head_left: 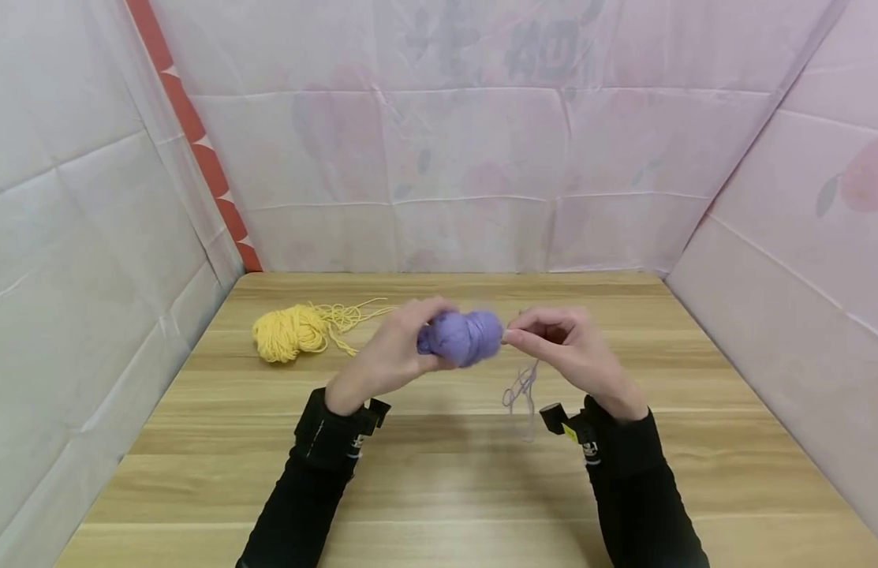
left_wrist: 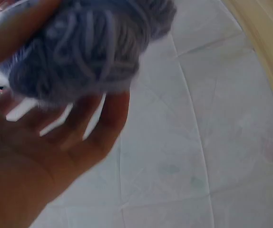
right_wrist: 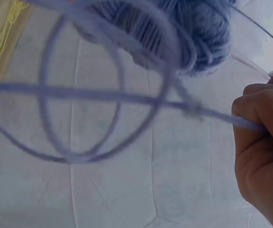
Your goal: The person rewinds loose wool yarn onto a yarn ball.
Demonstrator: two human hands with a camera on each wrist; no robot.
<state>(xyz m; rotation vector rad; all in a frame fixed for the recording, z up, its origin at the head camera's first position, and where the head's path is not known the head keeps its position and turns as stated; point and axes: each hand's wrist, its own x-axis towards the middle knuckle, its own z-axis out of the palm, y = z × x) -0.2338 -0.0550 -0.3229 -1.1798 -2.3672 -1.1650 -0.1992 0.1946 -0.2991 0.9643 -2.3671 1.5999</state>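
From my end: left hand (head_left: 390,347) has the purple yarn ball (head_left: 468,339) by its left end, fingers bent round the far side, thumb on the near side, spread only as wide as the ball. Left wrist feed agrees: fingers wrapped on the yarn, though I get motion blur there. Ball is up in the air above the table (head_left: 439,497), around mid-frame on head cam, lying roughly sideways between the two hands. Right hand (head_left: 575,351) is just beside the ball's right end, thumb and index fingertips closed together, pinching purple strand (right_wrist: 79,92). On right wrist cam that strand runs to the curled fingers, with a big loop close to the lens; fingertip contact itself is partly hidden from me there. Loose purple ends (head_left: 527,386) dangle below the right hand; can't tell if they touch the wood. Yellow yarn ball (head_left: 288,334) sits on the table, left of the left hand, its loose strands (head_left: 342,317) trailing right toward that forearm. Pale printed cloth (head_left: 474,150) walls the back and sides, red scalloped strip (head_left: 197,142) at back left.
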